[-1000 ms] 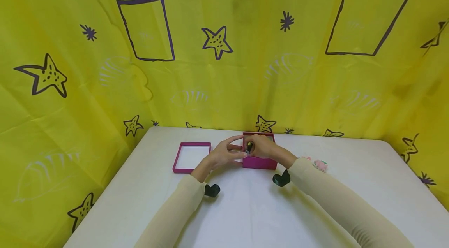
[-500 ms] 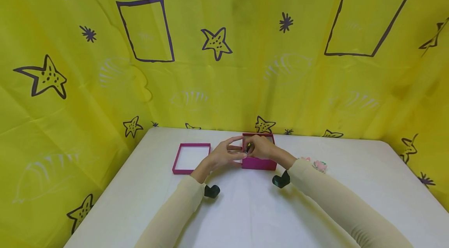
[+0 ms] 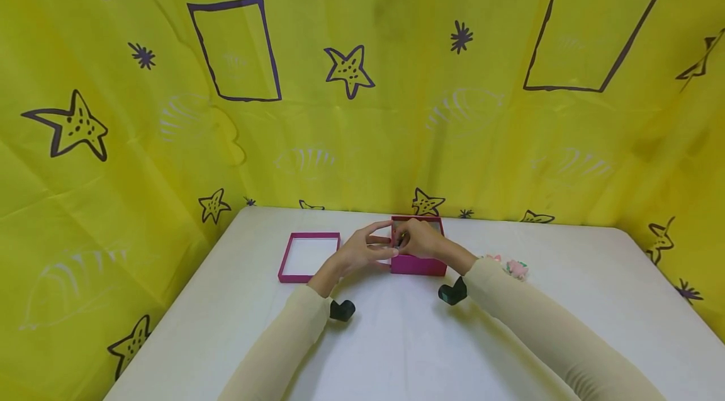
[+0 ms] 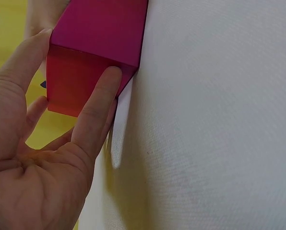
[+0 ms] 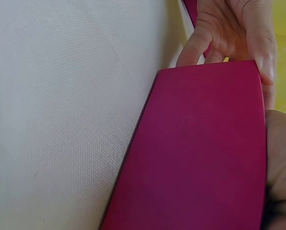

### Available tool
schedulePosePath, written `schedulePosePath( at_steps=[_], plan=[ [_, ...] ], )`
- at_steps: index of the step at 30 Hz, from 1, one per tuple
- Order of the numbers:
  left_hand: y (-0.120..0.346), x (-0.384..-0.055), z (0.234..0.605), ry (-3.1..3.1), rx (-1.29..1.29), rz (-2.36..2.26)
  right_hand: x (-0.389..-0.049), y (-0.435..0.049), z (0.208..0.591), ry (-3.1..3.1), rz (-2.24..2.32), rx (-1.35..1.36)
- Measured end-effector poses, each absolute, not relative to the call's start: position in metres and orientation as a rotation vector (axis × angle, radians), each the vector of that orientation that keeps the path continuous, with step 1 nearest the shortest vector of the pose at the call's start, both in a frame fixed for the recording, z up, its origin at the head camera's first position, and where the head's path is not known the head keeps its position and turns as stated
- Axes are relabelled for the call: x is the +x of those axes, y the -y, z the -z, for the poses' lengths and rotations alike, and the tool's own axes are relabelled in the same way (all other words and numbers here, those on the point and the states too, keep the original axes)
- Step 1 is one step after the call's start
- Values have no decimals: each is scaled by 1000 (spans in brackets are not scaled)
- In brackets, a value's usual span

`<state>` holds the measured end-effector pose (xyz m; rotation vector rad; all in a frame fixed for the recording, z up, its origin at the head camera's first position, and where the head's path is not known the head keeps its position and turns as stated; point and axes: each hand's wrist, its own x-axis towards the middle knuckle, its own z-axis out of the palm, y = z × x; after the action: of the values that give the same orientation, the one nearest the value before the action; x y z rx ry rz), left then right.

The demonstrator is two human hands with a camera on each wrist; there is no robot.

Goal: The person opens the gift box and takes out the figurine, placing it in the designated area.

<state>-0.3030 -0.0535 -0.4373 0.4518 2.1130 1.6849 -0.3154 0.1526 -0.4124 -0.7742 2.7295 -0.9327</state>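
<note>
In the head view the right hand (image 3: 421, 239) dips into the pink box (image 3: 418, 265) on the table (image 3: 385, 350), in the left wrist view the left hand (image 4: 42, 163), fingers outstretched, likely steadies its end, and in the right wrist view its front wall (image 5: 200, 148) hides what, if anything, the right grip pinches.

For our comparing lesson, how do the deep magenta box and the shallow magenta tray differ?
The deep magenta box has tall walls; the shallow magenta tray has low ones. The right hand reaches into the box; no hand is in the tray. Both are open and sit on the white table.
</note>
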Motion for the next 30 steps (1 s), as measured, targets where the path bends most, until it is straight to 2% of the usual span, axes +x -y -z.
schedulePosePath(
  at_steps=[11,30],
  plan=[
    [52,-300,438,-2118,436,-1678,-313,-155,410,-2700,971,-725],
    [54,-301,437,-2135,417,-1675,-305,-178,383,-2643,1073,-740]
  ],
)
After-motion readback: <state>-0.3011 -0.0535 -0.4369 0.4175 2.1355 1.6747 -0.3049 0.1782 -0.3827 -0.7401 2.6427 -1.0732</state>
